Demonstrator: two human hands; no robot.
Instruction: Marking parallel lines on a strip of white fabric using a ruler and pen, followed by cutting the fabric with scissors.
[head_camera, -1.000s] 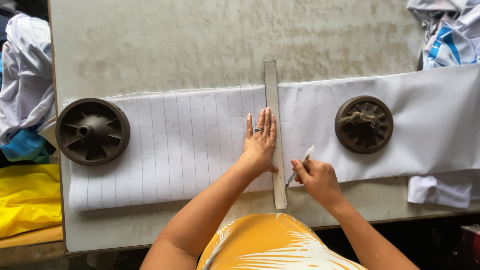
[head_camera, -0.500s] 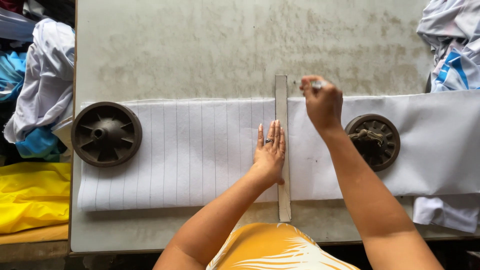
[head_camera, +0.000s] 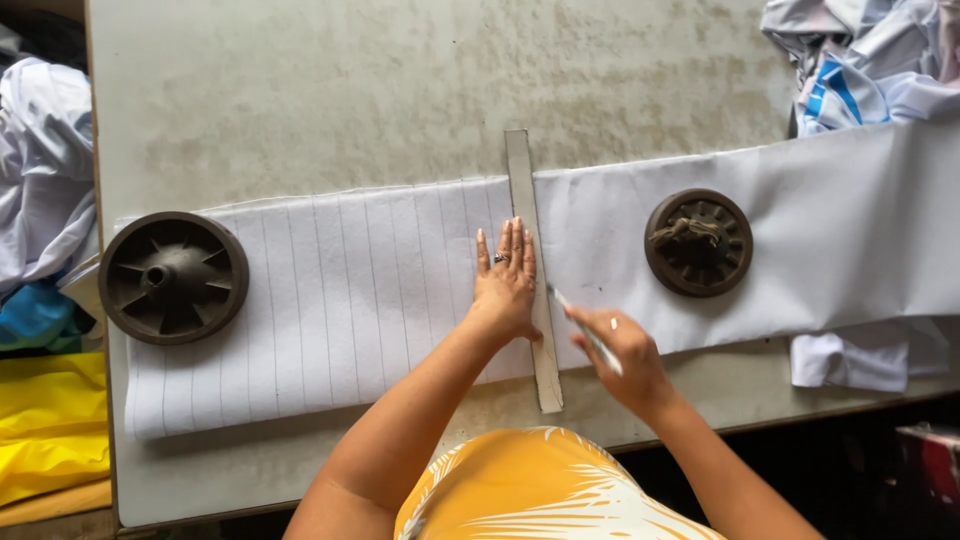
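- The grey table (head_camera: 300, 90) carries the work; its far half lies bare, and its near edge runs just under the cloth, so little room is left toward the person.
- The white fabric strip (head_camera: 330, 300) lies flat across the table, ruled with thin parallel lines on its left part and unmarked right of the ruler.
- Two dark round weights pin it: the left weight (head_camera: 173, 277) at the strip's end, the right weight (head_camera: 698, 242) well clear of the ruler.
- The long ruler (head_camera: 528, 270) crosses the strip, overhanging both its edges.
- The left hand (head_camera: 505, 285) presses flat, fingers spread, on the ruler's left side.
- The right hand (head_camera: 615, 350) pinches a slim marking tool (head_camera: 585, 325), its tip at the ruler's right edge near the strip's lower part.
- Judged step: ruling one more line; the stroke calls for a steady ruler and a straight run along its edge.
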